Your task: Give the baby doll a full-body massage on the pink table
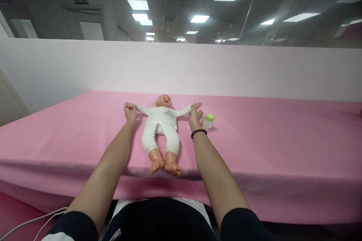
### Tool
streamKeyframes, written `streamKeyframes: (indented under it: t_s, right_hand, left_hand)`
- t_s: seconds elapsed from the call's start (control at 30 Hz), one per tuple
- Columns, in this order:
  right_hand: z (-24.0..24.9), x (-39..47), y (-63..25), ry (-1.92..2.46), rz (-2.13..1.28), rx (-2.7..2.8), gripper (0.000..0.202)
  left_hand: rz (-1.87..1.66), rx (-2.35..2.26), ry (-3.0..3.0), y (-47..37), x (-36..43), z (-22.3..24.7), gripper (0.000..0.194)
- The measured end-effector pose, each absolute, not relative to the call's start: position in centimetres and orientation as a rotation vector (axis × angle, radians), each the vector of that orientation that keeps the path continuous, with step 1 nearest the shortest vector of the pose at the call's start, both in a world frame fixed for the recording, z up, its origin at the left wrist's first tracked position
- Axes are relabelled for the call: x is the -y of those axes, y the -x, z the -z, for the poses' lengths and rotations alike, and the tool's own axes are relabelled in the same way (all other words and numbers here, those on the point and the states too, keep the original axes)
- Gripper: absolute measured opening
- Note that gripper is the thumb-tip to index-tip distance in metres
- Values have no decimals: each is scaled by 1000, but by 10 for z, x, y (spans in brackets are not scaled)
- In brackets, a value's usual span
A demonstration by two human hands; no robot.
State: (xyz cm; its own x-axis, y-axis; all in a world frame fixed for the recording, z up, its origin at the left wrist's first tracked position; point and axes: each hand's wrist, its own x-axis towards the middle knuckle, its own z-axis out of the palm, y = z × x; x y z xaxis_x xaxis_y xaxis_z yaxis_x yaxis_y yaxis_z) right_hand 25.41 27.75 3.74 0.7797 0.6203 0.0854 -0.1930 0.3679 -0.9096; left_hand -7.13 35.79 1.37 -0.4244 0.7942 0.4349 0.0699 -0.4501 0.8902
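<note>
A baby doll [161, 120] with a white cloth body lies on its back, its feet toward me and its arms stretched out to both sides. My left hand [130, 113] is closed around the doll's arm at the wrist, on the left of the view. On the other side my right hand [195, 116], with a dark coiled band on the wrist, grips the doll's other arm near its hand. Just right of that hand stands a small white bottle [208, 123] with a green cap.
A pink cloth [271, 139] covers the table and hangs over its front edge. Behind it rises a low white wall [181, 67] with glass above. Pale cables [36, 219] run at the lower left.
</note>
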Motion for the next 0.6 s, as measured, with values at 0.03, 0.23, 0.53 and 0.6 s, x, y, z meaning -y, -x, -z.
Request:
streamKeyframes:
  t_s: [0.03, 0.23, 0.53, 0.6]
  right_hand:
    - [-40, -277, -252, 1078, -527, 506, 58]
    - [-53, -274, -229, 1127, -365, 797, 42]
    - [-46, -268, -202, 1046, -602, 1558, 30]
    - [-47, -268, -202, 1036, -597, 1573, 28]
  left_hand:
    - [-1918, -1238, -1314, 70, -358, -13, 32]
    - [-1776, -1058, -1734, 49, -339, -17, 29]
    - [-1385, -878, -2058, 26, -318, -28, 33]
    - [-1368, -886, -2032, 27, -317, -30, 32]
